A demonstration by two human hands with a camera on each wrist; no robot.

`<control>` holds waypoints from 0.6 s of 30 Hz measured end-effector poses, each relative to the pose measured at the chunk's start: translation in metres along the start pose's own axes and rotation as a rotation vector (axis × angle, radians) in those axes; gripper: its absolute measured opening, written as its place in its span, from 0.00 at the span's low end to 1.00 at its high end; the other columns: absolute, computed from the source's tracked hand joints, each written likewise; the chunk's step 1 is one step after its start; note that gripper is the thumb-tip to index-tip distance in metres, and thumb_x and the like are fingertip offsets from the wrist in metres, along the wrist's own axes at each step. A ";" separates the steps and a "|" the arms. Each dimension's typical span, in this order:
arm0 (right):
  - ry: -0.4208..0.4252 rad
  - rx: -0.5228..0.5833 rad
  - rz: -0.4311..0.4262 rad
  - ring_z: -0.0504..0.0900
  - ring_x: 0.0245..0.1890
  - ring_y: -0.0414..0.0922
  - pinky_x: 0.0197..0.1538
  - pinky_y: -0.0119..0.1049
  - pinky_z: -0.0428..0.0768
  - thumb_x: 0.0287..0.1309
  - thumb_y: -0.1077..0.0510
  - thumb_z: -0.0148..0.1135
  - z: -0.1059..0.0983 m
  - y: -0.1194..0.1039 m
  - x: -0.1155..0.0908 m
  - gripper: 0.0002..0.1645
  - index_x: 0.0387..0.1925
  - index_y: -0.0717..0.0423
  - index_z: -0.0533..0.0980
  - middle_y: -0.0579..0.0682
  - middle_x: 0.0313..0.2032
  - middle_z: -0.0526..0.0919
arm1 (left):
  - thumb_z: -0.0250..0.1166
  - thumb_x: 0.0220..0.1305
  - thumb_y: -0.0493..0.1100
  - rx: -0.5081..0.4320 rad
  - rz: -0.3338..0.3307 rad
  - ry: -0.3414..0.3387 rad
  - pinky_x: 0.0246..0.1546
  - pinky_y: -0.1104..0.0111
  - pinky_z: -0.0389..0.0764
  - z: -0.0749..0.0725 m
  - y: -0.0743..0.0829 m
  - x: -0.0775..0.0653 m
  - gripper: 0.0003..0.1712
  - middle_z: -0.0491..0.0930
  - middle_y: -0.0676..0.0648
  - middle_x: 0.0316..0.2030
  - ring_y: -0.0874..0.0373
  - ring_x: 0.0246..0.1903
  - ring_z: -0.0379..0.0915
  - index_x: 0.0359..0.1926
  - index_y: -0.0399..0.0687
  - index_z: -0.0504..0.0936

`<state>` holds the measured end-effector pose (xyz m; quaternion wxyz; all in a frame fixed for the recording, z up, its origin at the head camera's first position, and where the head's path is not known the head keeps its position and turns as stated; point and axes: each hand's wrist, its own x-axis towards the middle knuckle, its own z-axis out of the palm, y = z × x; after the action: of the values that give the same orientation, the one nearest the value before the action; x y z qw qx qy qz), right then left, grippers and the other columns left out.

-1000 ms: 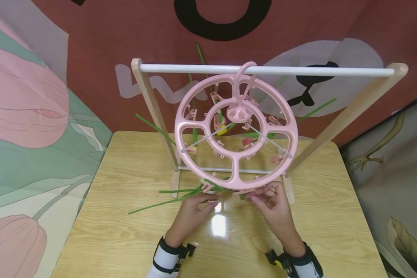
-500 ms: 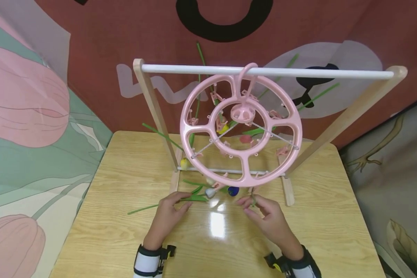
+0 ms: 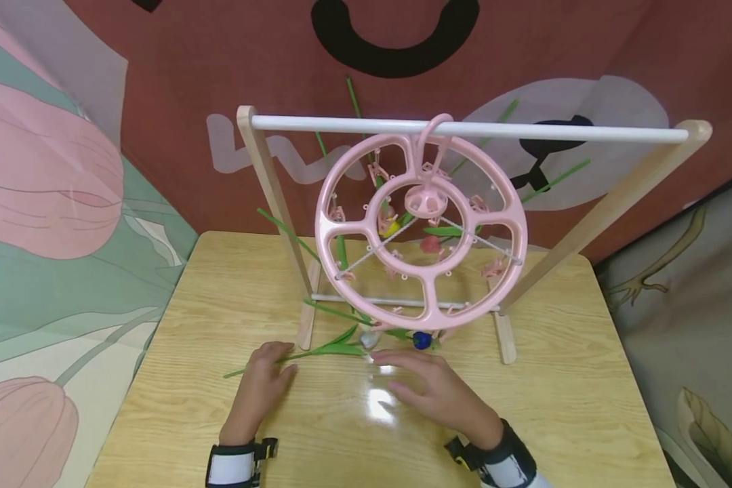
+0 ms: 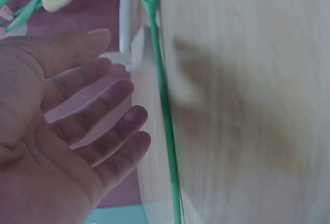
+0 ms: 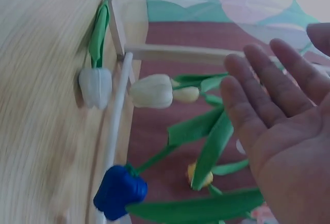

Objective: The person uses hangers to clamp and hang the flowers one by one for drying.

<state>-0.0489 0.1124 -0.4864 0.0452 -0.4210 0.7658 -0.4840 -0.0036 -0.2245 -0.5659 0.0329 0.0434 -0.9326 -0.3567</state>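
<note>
My left hand (image 3: 262,379) is open near the stem end of a white artificial tulip (image 5: 95,87) that lies on the table; the left wrist view shows its green stem (image 4: 165,100) just beyond the spread fingers. Its pale head (image 3: 369,339) points toward the middle. My right hand (image 3: 436,390), empty with fingers extended, hovers right of that head. Behind it a pink round clip hanger (image 3: 427,298) hangs from the rack, with a blue tulip (image 5: 119,192) and another white tulip (image 5: 152,91) hanging head-down from its clips.
The rack has a white top bar (image 3: 341,125) and wooden side posts (image 3: 610,210). Yellow (image 3: 390,227) and pink (image 3: 430,244) tulips hang on the hanger's far side, stems sticking outward. A printed cloth backdrop (image 3: 171,102) stands behind the wooden table (image 3: 207,285).
Both hands have left the hanger's front edge. The left hand moved left and toward the body; the right let go at a clip and came down leftward. The hanger has shifted slightly right.
</note>
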 end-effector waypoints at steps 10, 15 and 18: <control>-0.198 -0.022 0.196 0.73 0.71 0.49 0.73 0.49 0.74 0.76 0.47 0.58 0.023 0.024 0.021 0.32 0.75 0.46 0.65 0.51 0.73 0.72 | 0.75 0.58 0.31 0.114 -0.024 0.009 0.53 0.47 0.83 0.000 -0.020 -0.001 0.22 0.83 0.38 0.51 0.40 0.52 0.76 0.55 0.39 0.84; -0.226 -0.066 0.226 0.69 0.74 0.49 0.76 0.50 0.69 0.75 0.47 0.58 0.031 0.033 0.032 0.34 0.76 0.49 0.64 0.52 0.74 0.70 | 0.76 0.53 0.27 0.232 0.058 0.062 0.41 0.50 0.83 0.002 -0.023 -0.003 0.19 0.84 0.41 0.42 0.42 0.42 0.78 0.47 0.40 0.87; -0.231 -0.107 0.223 0.68 0.74 0.51 0.76 0.51 0.69 0.75 0.48 0.58 0.036 0.037 0.037 0.33 0.75 0.51 0.65 0.54 0.74 0.69 | 0.74 0.53 0.24 0.288 0.108 0.074 0.36 0.56 0.82 0.005 -0.025 -0.002 0.15 0.82 0.44 0.35 0.47 0.36 0.77 0.42 0.40 0.88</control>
<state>-0.0775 0.0685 -0.5213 0.1638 -0.3879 0.8223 -0.3828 -0.0004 -0.2395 -0.5866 0.0797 0.0103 -0.9733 -0.2150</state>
